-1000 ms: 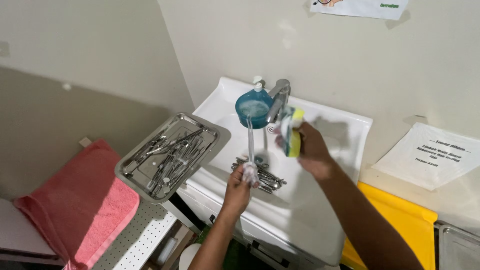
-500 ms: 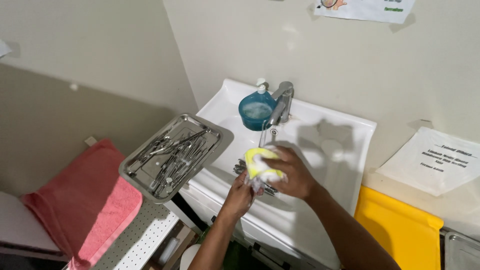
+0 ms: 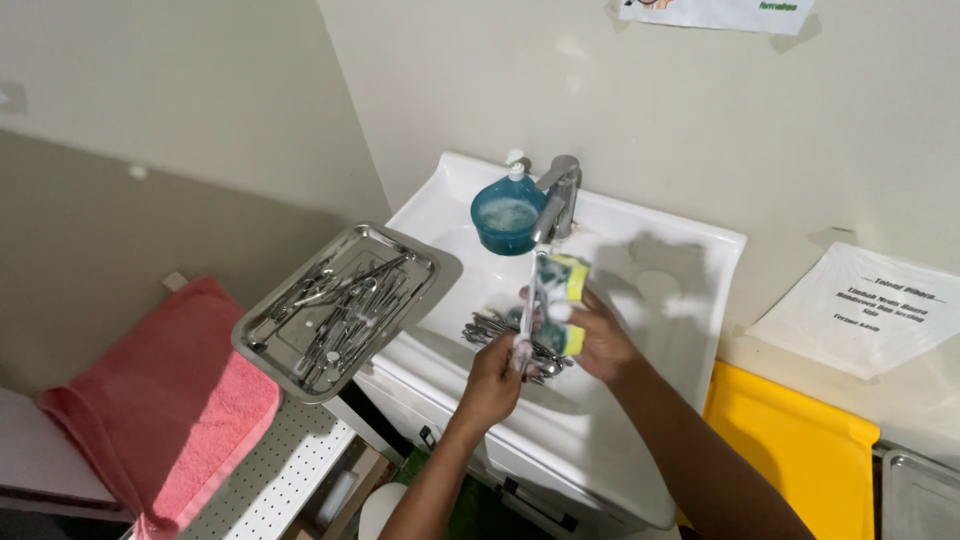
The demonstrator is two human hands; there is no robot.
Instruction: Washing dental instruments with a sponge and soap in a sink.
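My left hand (image 3: 493,378) grips the lower end of a thin metal instrument (image 3: 531,305) and holds it upright over the white sink (image 3: 650,300). My right hand (image 3: 598,340) is closed on a yellow and green sponge (image 3: 562,300) that is folded around the instrument's upper part. Below the hands, several metal instruments (image 3: 495,328) lie in the sink basin. The metal tap (image 3: 558,195) stands just behind the sponge.
A steel tray (image 3: 262,345) of several metal instruments rests on the sink's left edge. A blue soap dispenser (image 3: 507,210) stands by the tap. A pink towel (image 3: 150,400) lies at left, a yellow bin (image 3: 790,440) at right, and paper sheets hang on the wall.
My right hand has slid the sponge up from low over the basin along the instrument, which now stands upright in my left hand.
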